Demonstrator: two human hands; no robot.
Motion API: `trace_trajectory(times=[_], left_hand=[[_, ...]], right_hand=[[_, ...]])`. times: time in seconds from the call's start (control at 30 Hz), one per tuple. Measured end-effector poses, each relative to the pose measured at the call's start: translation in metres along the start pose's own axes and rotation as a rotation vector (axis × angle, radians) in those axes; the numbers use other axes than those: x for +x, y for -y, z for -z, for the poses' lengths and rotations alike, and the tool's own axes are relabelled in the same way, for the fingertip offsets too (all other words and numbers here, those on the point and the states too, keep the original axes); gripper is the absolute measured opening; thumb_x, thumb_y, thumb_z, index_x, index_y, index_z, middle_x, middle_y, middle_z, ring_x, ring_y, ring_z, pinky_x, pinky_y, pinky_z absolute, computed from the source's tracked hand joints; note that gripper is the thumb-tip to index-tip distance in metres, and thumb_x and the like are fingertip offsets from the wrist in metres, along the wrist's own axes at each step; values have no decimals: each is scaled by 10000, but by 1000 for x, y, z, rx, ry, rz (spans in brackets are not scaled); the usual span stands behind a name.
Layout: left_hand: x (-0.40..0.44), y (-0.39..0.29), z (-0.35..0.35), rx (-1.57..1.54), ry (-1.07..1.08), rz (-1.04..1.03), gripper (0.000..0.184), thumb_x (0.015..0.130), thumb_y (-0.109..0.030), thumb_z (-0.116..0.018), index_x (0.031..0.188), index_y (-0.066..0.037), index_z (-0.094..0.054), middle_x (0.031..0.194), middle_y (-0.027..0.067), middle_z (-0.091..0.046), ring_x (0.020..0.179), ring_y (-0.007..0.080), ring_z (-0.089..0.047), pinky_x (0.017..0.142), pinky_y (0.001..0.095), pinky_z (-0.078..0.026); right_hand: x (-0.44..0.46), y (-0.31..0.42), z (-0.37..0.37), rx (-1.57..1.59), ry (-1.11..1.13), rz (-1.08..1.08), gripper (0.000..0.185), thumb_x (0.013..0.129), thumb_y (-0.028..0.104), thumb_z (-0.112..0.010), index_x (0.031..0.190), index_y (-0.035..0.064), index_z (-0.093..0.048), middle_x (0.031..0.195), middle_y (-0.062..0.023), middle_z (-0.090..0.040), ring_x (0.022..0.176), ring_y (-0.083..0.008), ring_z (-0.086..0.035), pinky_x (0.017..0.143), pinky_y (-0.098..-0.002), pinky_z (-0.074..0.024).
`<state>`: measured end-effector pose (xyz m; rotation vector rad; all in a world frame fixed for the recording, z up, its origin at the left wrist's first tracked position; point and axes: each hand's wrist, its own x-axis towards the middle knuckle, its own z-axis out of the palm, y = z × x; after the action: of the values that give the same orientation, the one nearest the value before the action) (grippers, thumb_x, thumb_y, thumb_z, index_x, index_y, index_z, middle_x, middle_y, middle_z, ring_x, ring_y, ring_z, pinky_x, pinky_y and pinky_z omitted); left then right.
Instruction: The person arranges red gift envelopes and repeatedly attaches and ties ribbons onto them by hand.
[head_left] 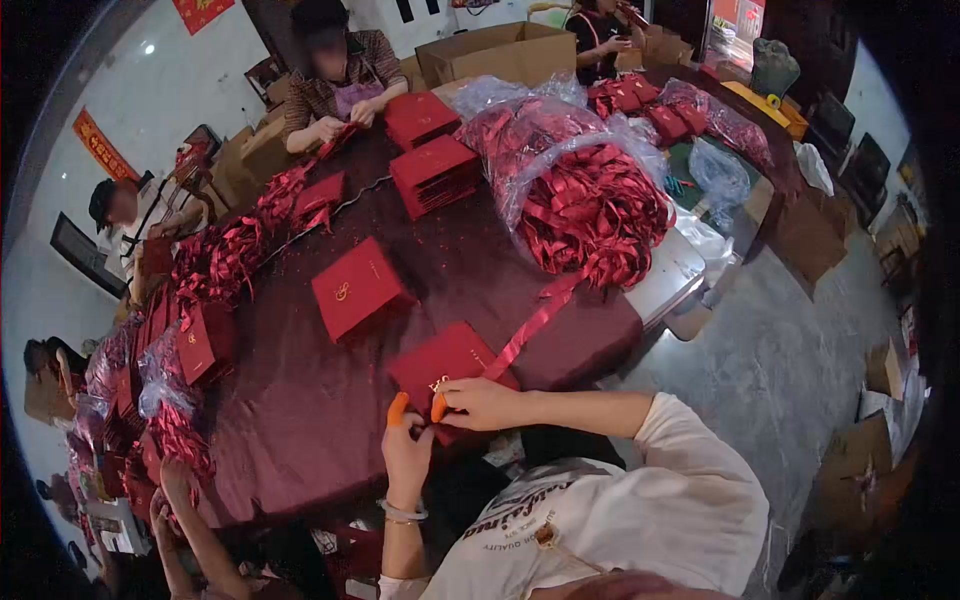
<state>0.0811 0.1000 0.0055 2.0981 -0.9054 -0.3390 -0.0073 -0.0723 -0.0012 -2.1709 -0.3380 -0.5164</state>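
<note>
At the table's near edge lies a red box [440,355] with gold lettering. My left hand [407,450], with an orange cover on one finger and a bracelet at the wrist, is closed at the box's near edge. My right hand [475,403], also with an orange finger cover, rests over the box's near side, fingers pinched. What either hand holds is too small to make out. A red ribbon [535,322] runs from beside my right hand up to a plastic bag [510,190] full of red ribbons [595,215].
Another red box [358,290] and stacks of red boxes [435,178] stand on the dark red tablecloth [290,420]. Ribbon heaps [225,250] line the left side. Co-workers sit across and at left; a co-worker's hands [178,490] are at lower left.
</note>
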Motion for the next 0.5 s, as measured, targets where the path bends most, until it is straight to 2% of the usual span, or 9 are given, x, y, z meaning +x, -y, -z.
trace_trajectory(times=[0.03, 0.07, 0.1, 0.17, 0.23, 0.3, 0.37, 0.43, 0.5], left_hand=[[2, -1, 2, -1, 4, -2, 402, 671, 28, -655, 1046, -4, -514, 896, 144, -574, 778, 275, -563, 702, 343, -456], [4, -3, 5, 112, -32, -144, 336, 670, 25, -645, 979, -5, -515, 877, 149, -571, 769, 296, -558, 697, 362, -454], [6, -7, 7, 225, -68, -286, 271, 668, 22, -635, 911, -6, -517, 857, 155, -568, 760, 318, -553, 692, 380, -451], [10, -20, 14, 228, -71, -297, 266, 666, 25, -613, 912, -14, -521, 812, 151, -563, 764, 331, -554, 681, 397, -448], [14, -31, 19, 451, -118, -441, 160, 677, 24, -610, 814, 18, -529, 745, 152, -563, 647, 310, -562, 590, 386, -461], [14, -28, 19, 508, -79, -426, 171, 679, 10, -615, 832, 4, -538, 700, 143, -561, 622, 313, -563, 565, 396, -454], [11, -27, 20, 573, -32, -386, 183, 681, -4, -619, 850, -9, -547, 656, 134, -559, 597, 316, -564, 541, 405, -447], [8, -30, 20, 631, -103, -303, 186, 685, -49, -655, 833, -25, -544, 613, 121, -564, 549, 323, -552, 523, 422, -443], [5, -14, 35, 681, -230, -335, 222, 698, -90, -682, 873, -31, -558, 654, 133, -583, 578, 330, -568, 529, 406, -456]], right_hand=[[4, 7, 8, 56, 54, -102, 222, 800, 154, -607, 973, 24, -559, 992, -133, -535, 915, -311, -544, 793, -375, -445], [6, 11, 12, 113, 108, -204, 243, 797, 159, -616, 996, 34, -554, 1025, -129, -538, 928, -307, -549, 802, -362, -448], [2, 2, 3, 23, 12, -117, 296, 793, 186, -628, 1028, 32, -536, 1038, -136, -532, 940, -312, -539, 805, -352, -446], [3, 0, 2, 20, 3, -131, 312, 787, 196, -636, 1038, 40, -536, 1039, -133, -530, 947, -310, -535, 811, -357, -442], [3, -3, -1, 22, -3, -144, 328, 782, 207, -644, 1047, 47, -535, 1041, -131, -528, 954, -308, -531, 817, -361, -438], [0, -8, -8, -239, -92, -30, 332, 769, 216, -660, 1041, 65, -544, 1031, -125, -531, 959, -301, -527, 825, -380, -426], [0, -10, -10, -174, -154, -9, 360, 752, 233, -674, 1055, 78, -555, 1012, -116, -540, 960, -298, -529, 830, -396, -419], [2, -5, -4, -143, -102, -68, 388, 728, 228, -692, 1069, 84, -572, 993, -114, -556, 954, -307, -536, 821, -392, -428], [5, -11, -4, -152, -93, -118, 387, 710, 208, -699, 1056, 75, -588, 1002, -115, -570, 949, -306, -546, 818, -384, -441]])
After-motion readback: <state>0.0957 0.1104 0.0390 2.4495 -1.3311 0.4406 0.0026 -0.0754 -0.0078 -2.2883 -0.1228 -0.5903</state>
